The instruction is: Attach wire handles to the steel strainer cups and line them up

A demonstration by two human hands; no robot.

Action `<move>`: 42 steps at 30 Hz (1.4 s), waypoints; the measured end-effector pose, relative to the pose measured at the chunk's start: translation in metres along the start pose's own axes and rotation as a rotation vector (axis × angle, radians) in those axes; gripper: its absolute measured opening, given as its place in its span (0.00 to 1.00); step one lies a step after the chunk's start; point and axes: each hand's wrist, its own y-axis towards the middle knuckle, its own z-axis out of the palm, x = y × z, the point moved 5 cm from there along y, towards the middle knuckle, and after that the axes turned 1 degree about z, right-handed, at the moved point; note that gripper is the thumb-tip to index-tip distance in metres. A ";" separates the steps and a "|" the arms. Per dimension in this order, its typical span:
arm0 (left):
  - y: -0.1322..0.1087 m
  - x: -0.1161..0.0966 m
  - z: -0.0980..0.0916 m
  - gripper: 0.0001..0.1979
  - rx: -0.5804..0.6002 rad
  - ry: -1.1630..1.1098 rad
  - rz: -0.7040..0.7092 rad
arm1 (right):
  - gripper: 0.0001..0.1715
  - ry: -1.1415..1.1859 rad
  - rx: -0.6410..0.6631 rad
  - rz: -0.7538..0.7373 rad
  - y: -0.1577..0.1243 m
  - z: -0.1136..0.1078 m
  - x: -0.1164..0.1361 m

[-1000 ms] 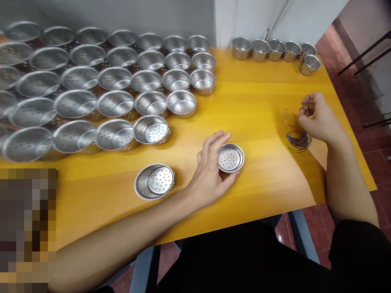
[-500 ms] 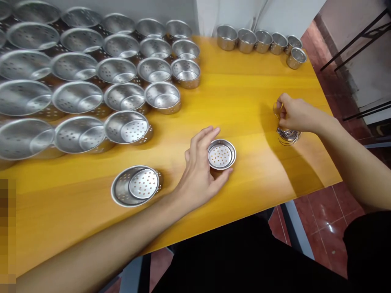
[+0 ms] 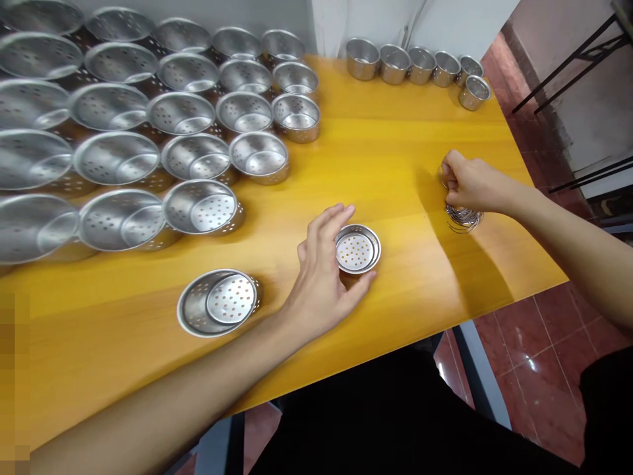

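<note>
My left hand curls around a small perforated steel cup standing on the yellow table, thumb and fingers on its rim. Over at the right, my right hand is closed in a pinch at the top of a small pile of thin wire rings; a wire ring seems to sit in its fingertips. A wider perforated steel basket with a perforated disc inside rests left of my left hand.
Several rows of perforated steel baskets fill the table's left and back. A short row of small steel cups lines the far right edge by the wall. The table's right edge drops to a red tiled floor.
My right hand dropped from raised, loosely held fingers to a tight pinch at the wire pile. My left hand stayed on the small cup. The view shifted right.
</note>
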 end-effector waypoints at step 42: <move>0.004 0.003 0.003 0.54 0.035 -0.305 -0.075 | 0.34 1.066 -0.227 -0.161 -0.037 0.063 0.101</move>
